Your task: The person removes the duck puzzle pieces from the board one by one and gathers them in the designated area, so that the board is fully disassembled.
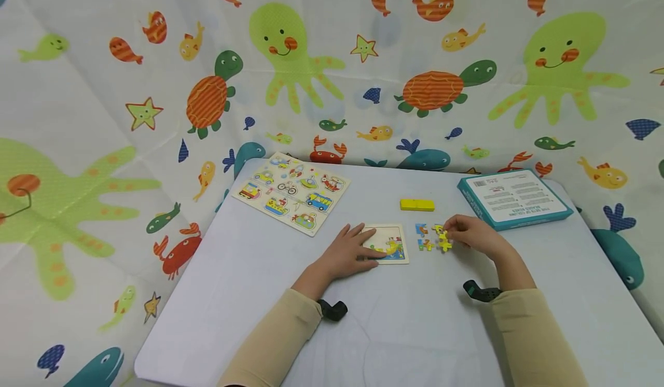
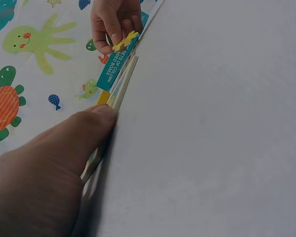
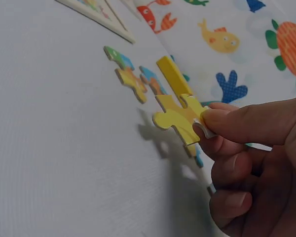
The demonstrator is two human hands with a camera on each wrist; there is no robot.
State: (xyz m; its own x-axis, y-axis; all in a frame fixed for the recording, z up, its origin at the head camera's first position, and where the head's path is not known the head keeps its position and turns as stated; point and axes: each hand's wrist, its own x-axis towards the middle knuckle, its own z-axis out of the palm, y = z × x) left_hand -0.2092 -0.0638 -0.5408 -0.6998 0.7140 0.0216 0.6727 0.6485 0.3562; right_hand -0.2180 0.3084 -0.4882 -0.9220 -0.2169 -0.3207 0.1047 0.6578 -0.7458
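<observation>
pinching yellow piece in right fingers, resting spread left fingers on tray. likely mid-pick; probably needs aligning next.

A white bench with rounded corners carries everything. Toward its far left edge a board printed with vehicles lies flat, turned at an angle. Nearer the middle sits a small puzzle tray — just to its right, a few loose puzzle pieces lie close together. Behind these rests a yellow block; at far right, a teal box — its white printed side up.
</observation>
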